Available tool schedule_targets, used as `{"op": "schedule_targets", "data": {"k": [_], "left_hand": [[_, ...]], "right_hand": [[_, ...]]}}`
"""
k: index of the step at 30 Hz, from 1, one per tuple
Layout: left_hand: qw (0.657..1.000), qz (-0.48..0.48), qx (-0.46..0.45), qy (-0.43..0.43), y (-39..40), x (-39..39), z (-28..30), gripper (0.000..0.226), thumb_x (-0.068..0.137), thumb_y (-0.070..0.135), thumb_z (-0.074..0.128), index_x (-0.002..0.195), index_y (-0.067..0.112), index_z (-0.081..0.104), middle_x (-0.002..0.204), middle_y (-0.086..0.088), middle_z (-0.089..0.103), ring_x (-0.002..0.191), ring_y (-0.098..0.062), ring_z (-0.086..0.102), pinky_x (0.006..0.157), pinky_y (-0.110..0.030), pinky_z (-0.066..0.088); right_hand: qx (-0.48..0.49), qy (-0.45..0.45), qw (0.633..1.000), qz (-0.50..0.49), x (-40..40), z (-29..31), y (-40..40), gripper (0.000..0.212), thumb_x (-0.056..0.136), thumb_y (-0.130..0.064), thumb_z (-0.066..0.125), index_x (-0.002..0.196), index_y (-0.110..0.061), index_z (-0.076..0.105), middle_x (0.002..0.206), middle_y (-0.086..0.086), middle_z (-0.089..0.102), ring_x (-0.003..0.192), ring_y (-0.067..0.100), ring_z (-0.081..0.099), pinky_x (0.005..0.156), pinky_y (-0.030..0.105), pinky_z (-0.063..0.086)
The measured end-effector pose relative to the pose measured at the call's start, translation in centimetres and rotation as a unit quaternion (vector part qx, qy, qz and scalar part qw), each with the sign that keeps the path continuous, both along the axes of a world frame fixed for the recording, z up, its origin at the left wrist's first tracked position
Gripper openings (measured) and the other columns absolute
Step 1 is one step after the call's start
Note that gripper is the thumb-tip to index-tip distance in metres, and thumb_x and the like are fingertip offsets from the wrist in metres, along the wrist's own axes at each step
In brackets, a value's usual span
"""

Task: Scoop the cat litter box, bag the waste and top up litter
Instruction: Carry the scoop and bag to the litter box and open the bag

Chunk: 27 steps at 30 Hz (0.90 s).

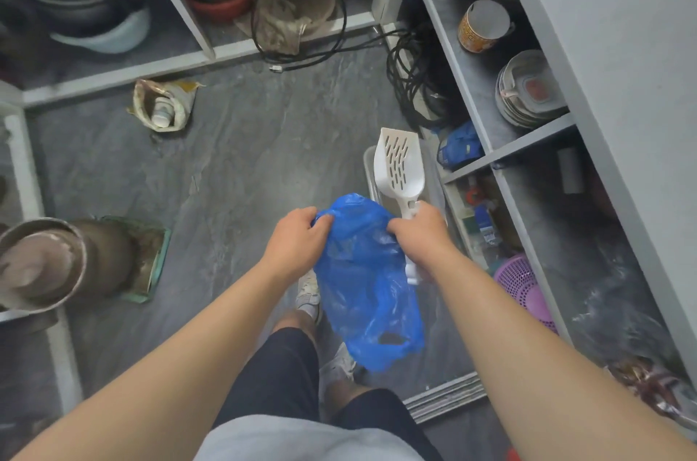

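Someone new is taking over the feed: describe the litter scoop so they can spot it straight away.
Start at the grey shelving along the right wall and look down to the floor beside it, just above the person's right hand. The scoop rises from that hand, next to the blue plastic bag. It is the only white, slotted, shovel-shaped tool here.

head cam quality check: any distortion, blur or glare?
Head view: wide-angle bowing bends the shelf edges near the frame borders; soft, compressed detail throughout; light is even, no glare; the blue bag and white scoop stay readable; upper-left shelf interiors are dim.
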<state>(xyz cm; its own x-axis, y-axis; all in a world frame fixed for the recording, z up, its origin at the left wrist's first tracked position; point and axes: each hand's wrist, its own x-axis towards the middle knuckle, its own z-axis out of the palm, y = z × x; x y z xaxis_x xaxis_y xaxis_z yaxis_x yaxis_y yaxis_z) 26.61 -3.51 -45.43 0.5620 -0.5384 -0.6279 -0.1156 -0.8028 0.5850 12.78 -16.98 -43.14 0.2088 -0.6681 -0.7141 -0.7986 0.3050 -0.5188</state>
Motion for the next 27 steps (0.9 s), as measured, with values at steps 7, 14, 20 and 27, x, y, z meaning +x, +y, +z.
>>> {"op": "schedule_targets", "data": {"k": [7,14,20,27], "left_hand": [[0.976,-0.134,-0.093,-0.146,2.1,-7.7,3.4,0.074,0.076,0.032,0.074,0.144,0.023,0.044,0.140,0.008,0.054,0.130,-0.013,0.048,0.113,-0.037,0.031],[0.983,-0.166,-0.036,-0.074,2.1,-12.1,6.1,0.016,0.094,0.032,0.057,0.107,0.025,0.063,0.096,0.000,0.071,0.092,-0.029,0.067,0.077,-0.040,0.052],[0.994,-0.075,-0.043,-0.070,3.5,-12.0,7.1,0.014,0.092,0.021,0.052,0.078,0.019,0.051,0.074,-0.001,0.061,0.066,-0.024,0.053,0.060,-0.036,0.044],[0.988,-0.120,-0.098,0.024,4.9,-9.0,6.1,0.053,0.088,0.031,0.073,0.133,0.029,0.046,0.123,0.013,0.056,0.105,-0.010,0.064,0.086,-0.032,0.056]], "right_hand": [[0.030,-0.057,0.997,0.048,-5.3,2.3,1.6,0.020,0.072,-0.001,0.060,0.065,-0.017,0.052,0.061,-0.001,0.054,0.059,0.020,0.047,0.060,0.031,0.041],[0.038,-0.125,0.991,0.028,-10.3,5.3,3.9,0.020,0.077,-0.002,0.064,0.070,-0.017,0.053,0.065,0.000,0.055,0.061,0.017,0.049,0.059,0.029,0.041],[0.010,-0.097,0.995,-0.019,-12.3,5.5,5.1,0.023,0.076,-0.018,0.072,0.094,-0.013,0.059,0.093,0.004,0.065,0.079,0.020,0.061,0.066,0.029,0.048],[-0.006,-0.076,0.996,-0.056,-9.3,5.5,5.9,0.015,0.079,-0.007,0.065,0.082,-0.015,0.053,0.082,0.004,0.059,0.072,0.022,0.056,0.062,0.029,0.046]]}}
